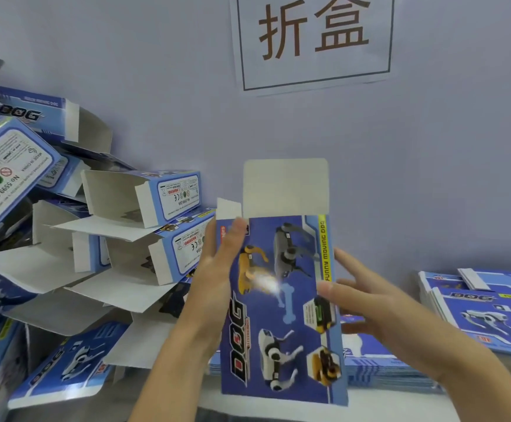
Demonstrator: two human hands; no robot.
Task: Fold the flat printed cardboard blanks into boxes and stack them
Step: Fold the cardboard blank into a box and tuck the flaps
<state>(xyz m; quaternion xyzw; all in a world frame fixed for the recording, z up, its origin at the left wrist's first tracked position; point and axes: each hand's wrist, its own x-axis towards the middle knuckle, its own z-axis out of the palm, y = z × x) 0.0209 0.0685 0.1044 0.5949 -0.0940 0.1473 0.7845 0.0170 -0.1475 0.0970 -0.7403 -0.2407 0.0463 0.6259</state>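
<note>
Lilac wall behind, bench low. Blank (pixel 281 300) held upright mid-air: left hand (pixel 214 269) grip pinches its left edge, right hand (pixel 367 303) fingers spread at right edge. Risk: uneven squeeze creases panel; leaning box pile (pixel 95 226) topples if bumped.

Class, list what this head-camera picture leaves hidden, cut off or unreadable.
- Head view: the held blank's back face, turned away.
- Right hand's fingertips, behind the blank's edge.
- Flat blanks at right, cut by the frame edge.
- Folded boxes' small label print, too small.
- Wall sign's top, cut off.
</note>
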